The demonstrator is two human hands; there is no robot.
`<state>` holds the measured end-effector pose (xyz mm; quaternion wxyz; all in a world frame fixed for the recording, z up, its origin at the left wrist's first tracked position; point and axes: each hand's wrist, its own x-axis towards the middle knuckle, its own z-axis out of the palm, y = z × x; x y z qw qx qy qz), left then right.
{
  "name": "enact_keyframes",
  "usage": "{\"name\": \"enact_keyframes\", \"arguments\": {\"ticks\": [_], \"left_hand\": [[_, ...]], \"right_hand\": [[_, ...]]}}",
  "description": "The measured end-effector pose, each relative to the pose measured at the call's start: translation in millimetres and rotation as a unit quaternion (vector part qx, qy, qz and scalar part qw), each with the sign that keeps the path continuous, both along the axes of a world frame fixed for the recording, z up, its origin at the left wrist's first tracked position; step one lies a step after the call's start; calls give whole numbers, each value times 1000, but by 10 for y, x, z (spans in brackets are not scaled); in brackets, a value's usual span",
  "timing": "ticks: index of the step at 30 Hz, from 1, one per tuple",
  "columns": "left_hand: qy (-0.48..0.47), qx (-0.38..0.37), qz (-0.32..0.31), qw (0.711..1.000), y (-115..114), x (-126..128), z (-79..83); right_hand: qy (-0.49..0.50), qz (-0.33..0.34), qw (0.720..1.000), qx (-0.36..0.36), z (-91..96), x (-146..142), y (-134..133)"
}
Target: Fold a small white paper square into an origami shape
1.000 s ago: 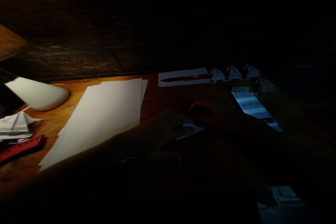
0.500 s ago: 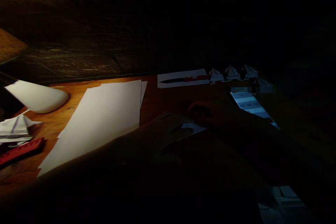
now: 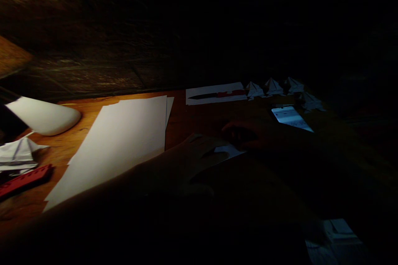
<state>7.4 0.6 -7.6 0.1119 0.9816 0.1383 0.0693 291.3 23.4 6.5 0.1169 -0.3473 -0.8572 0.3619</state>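
- Your left hand [image 3: 199,153] lay over a small white paper [image 3: 231,151] at the centre of the frame, thumb spread away from the fingers.
- Your right hand [image 3: 241,130] was bent at the paper's right end, just beside the left; in that dark, I couldn't tell whether it pinched anything.
- The paper looked light, thin and easily creased; its edges seemed the safest hold.

left grip [image 3: 193,156]: spread, facing down | right grip [image 3: 248,126]: curled, in shadow
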Motion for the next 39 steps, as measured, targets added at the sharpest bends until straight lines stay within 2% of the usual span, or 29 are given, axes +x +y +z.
{"name": "enact_keyframes", "arguments": {"ticks": [4,9,21,27,32,36,39], "left_hand": [[-8,0,8,1000,-7,12,10],[25,-8,-20,999,7,23,34],[6,-2,-16,1000,-12,72,120],[16,13,-10,1000,-52,113,97],[-6,-4,-21,1000,2,56,57],[-32,-51,-46,997,107,-35,24],[-43,-59,-37,997,148,-65,21]], "right_hand": [[10,5,1000,-6,-7,11,4],[11,19,1000,4,-24,23,13],[18,49,998,20,-58,77,46],[8,45,999,16,-99,94,68],[15,52,998,24,-161,118,97],[37,70,997,20,-199,136,118],[56,85,995,14,-203,136,118]]}}
